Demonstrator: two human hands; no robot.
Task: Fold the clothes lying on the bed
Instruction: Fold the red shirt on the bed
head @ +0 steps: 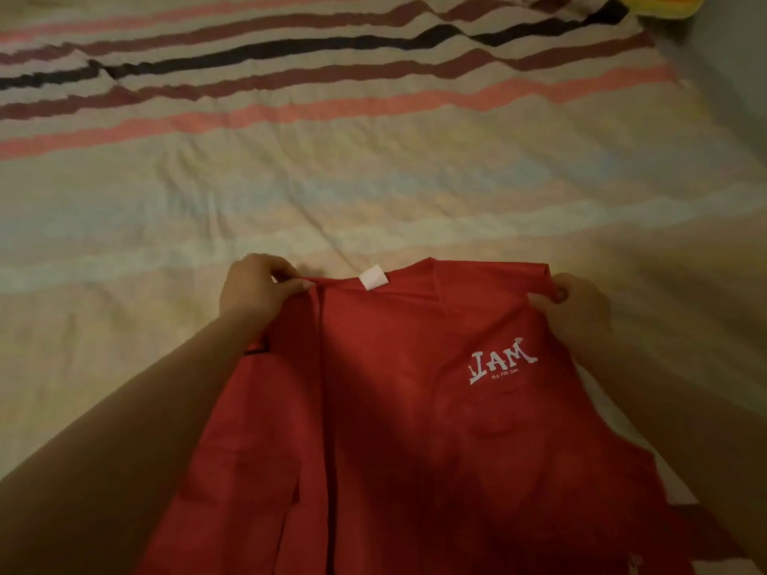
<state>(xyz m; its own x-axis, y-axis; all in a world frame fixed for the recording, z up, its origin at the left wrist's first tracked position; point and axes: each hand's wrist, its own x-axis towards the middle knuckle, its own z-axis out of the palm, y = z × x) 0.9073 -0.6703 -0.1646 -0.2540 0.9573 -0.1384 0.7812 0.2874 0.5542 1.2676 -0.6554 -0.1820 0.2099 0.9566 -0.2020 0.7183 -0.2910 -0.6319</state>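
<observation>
Across the whole view lies 1 bed, covered by 1 wrinkled cream sheet with wavy stripes: pale blue and pale pink bands nearer the person, then salmon, maroon and 1 black stripe toward the far edge. At the far right corner sits 1 bright yellow-and-orange item, too cut off to identify.

Near the bottom centre, 1 red garment is held up over the sheet by its top edge, its lower part running out of view. On its right chest, white print reads "IAM"; the smaller line beneath is too blurred to read. 1 white tag sticks up at the neckline, with no legible writing.

2 bare hands are in view. The left hand pinches the garment's top edge left of the tag. The right hand grips the top right corner, thumb over the fabric.
</observation>
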